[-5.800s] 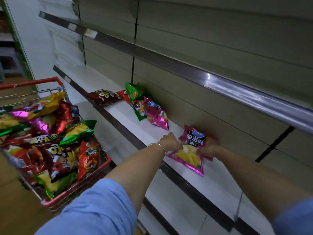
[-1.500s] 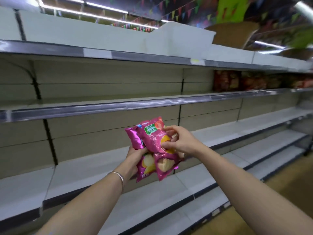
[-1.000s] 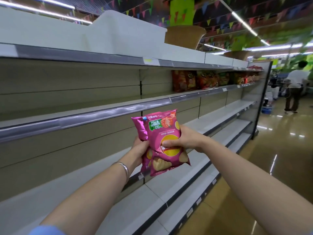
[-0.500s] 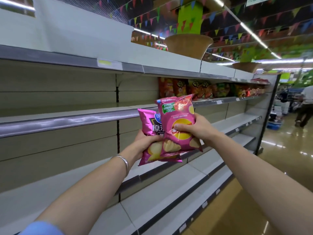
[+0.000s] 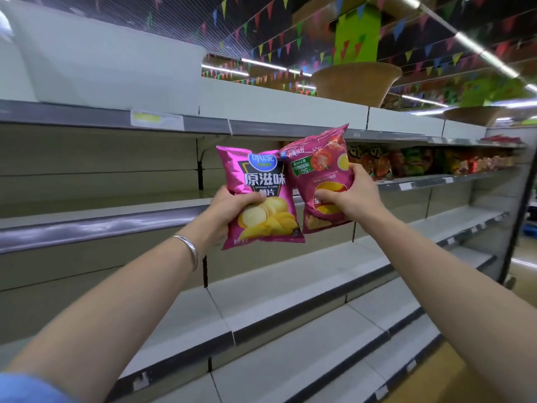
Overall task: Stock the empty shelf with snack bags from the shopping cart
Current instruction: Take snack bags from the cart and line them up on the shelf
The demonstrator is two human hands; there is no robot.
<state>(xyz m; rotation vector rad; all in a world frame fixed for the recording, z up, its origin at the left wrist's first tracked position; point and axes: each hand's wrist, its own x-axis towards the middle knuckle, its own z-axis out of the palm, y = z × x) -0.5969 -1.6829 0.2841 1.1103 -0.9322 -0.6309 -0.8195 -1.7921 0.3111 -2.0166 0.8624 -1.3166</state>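
Centre frame, left to right: left hand [image 5: 229, 212] gripping upright pink chip bag [image 5: 258, 196]; right hand [image 5: 353, 197] clutching tilted magenta tomato bag [image 5: 319, 173], edges touching. Both held before bare shelf [image 5: 96, 221]; stocked snack bags [image 5: 412, 162] at right.

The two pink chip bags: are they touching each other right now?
Touching. The head view shows the original-flavour bag in the left hand overlapping the tomato bag in the right hand, with no gap visible along their edges.

two pink snack bags [image 5: 258, 196], upright, seemingly touching.
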